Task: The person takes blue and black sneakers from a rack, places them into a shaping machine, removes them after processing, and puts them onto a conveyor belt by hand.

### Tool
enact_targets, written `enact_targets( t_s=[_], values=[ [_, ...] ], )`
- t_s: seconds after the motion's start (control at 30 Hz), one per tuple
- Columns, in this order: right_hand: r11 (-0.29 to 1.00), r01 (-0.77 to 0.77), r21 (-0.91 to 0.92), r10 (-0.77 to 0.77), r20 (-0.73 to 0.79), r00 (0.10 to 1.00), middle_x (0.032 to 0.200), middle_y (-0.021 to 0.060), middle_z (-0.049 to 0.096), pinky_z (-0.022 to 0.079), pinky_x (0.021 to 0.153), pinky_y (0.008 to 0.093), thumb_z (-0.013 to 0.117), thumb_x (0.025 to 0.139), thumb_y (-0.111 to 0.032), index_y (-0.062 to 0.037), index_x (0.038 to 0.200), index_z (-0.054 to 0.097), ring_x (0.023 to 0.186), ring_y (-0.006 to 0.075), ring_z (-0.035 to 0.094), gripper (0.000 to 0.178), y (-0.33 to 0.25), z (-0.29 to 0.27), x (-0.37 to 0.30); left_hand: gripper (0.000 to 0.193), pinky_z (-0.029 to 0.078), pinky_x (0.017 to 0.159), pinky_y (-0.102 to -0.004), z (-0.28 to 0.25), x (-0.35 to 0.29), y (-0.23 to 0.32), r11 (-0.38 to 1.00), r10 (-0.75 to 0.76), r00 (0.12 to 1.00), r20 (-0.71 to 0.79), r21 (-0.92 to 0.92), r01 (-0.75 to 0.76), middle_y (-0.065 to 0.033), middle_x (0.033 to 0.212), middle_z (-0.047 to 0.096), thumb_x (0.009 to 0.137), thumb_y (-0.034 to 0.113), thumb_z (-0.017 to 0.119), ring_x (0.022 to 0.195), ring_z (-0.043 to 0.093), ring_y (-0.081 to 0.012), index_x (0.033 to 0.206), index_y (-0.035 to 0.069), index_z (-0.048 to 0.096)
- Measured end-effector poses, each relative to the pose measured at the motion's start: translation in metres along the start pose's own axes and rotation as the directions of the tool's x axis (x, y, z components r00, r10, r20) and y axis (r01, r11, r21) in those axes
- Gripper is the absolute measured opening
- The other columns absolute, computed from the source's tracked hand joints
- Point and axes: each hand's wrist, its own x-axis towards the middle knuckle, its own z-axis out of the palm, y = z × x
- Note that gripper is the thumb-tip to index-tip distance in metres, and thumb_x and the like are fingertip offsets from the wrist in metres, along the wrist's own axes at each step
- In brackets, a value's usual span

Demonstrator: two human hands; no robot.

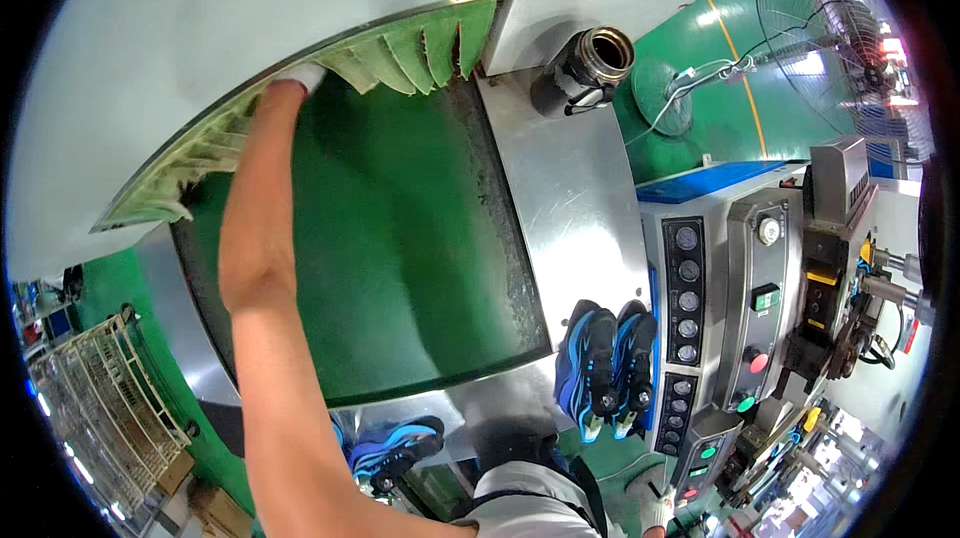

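My left arm stretches over a green belt surface [400, 238] framed in steel. Its white-gloved left hand [308, 76] reaches in at the green strip curtain [400, 53] under the pale machine housing; the strips and the housing hide its fingers. Low at the right edge of my body is my right hand [655, 510], small in view and white-gloved, near a thin dark thing that I cannot make out. Black-and-blue sports shoes [592, 363] stand as a pair on the steel rim at the right. More such footwear, a blue-and-black shoe [395, 450], lies by the near rim.
An uncapped dark flask [583, 73] stands on the steel ledge at the back right. Beyond it is a floor fan [820, 38]. A machine with a gauge panel [686, 288] and buttons borders the right side. At the left stands a wire rack cart [110, 408], with cardboard boxes [215, 513] nearby.
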Motion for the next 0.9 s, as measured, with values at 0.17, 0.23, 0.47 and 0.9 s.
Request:
enact_targets(
  t_s=[0.17,0.23,0.47,0.9],
  values=[
    [0.868,-0.096,0.487,-0.035,0.254,0.966,0.133,0.0242,0.063,0.044,0.106,0.0426,0.073,0.086,-0.053,0.0004,0.137,0.059,0.126,0.0351,0.057,0.075,-0.013,-0.006,-0.059,0.051,0.039,0.113,-0.0493,0.02,0.047,-0.003,0.946,-0.052,0.967,0.249,0.322,-0.032,-0.0199,0.142,0.055,0.094,0.038,0.048,0.132,0.052,-0.0395,0.135,0.01,0.061],
    [0.89,-0.204,0.408,0.025,0.403,0.915,0.123,0.0195,0.07,0.047,0.099,0.04,0.073,0.087,-0.053,-0.0011,0.131,0.065,0.116,0.0311,0.063,0.069,-0.042,-0.048,-0.079,0.051,0.04,0.112,-0.0493,0.024,0.044,-0.009,0.935,-0.058,0.954,0.295,0.35,-0.051,-0.0196,0.138,0.058,0.091,0.039,0.051,0.129,0.054,-0.0387,0.132,0.009,0.063],
    [0.767,-0.077,0.637,-0.204,0.356,0.912,0.115,0.0163,0.072,0.051,0.089,0.04,0.072,0.091,-0.036,-0.0038,0.123,0.069,0.1,0.0277,0.064,0.046,-0.044,0.001,-0.085,0.051,0.042,0.109,-0.0493,-0.023,-0.001,0.033,0.908,0.088,0.909,0.407,0.342,-0.241,-0.0186,0.123,0.067,0.082,0.042,0.062,0.118,0.063,-0.0358,0.12,0.008,0.069],
    [0.671,0.736,0.086,-0.681,-0.32,0.658,0.113,0.0218,0.066,0.051,0.095,0.052,0.067,0.095,-0.034,-0.0091,0.123,0.069,0.105,0.0403,0.065,0.037,-0.116,0.04,0.028,0.067,0.049,0.093,-0.0491,-0.136,-0.361,0.202,0.904,0.421,0.767,0.485,-0.154,-0.399,-0.0185,0.1,0.073,0.068,0.066,0.074,0.098,0.071,-0.0348,0.097,0.006,0.072]
  ],
)
